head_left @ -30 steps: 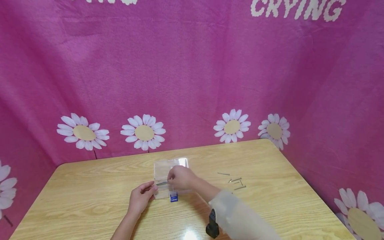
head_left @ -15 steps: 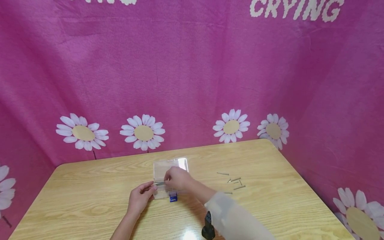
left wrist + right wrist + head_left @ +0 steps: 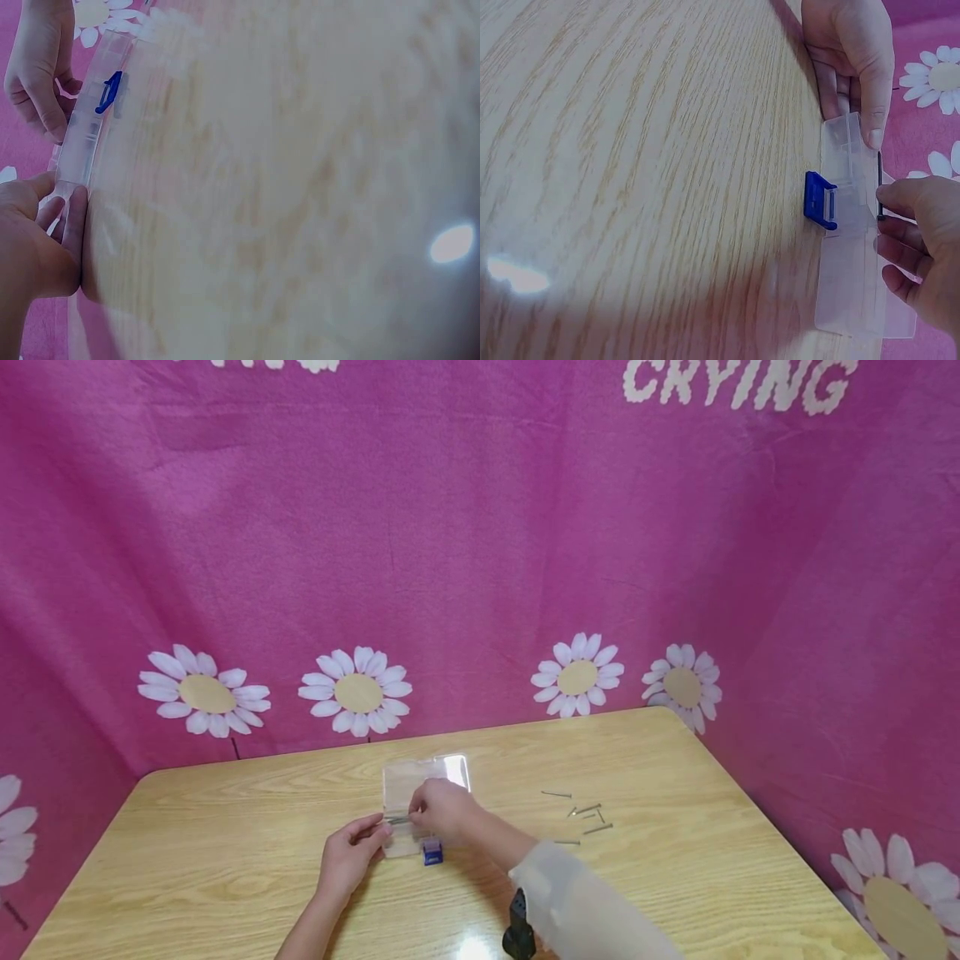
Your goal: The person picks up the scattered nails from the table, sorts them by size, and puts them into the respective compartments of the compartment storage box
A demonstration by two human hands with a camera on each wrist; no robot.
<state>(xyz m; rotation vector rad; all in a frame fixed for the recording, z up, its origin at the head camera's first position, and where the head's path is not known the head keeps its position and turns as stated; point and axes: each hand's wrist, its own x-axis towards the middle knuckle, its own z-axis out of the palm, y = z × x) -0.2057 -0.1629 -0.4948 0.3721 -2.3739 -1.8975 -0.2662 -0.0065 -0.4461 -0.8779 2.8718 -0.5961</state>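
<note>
A clear plastic box (image 3: 402, 779) with a raised lid and a blue latch (image 3: 432, 852) stands on the table. My left hand (image 3: 348, 858) grips its left end, with thumb and fingers on either side of the wall in the left wrist view. Over the box, my right hand (image 3: 444, 807) pinches a dark nail (image 3: 880, 166) between thumb and fingertips. In the right wrist view the nail's headed end sits by the right fingers, and its other end points toward the left thumb. The right hand hides part of the box's inside in the head view.
Several loose nails (image 3: 597, 828) lie on the wooden table (image 3: 675, 877) to the right of the box. One nail (image 3: 567, 842) lies close to the right sleeve. A pink curtain (image 3: 480, 543) with daisies hangs behind the table and at its sides.
My right hand has shifted slightly left over the box with the nail. As the sleeve moved, one nail on the table came into sight. My left hand holds still.
</note>
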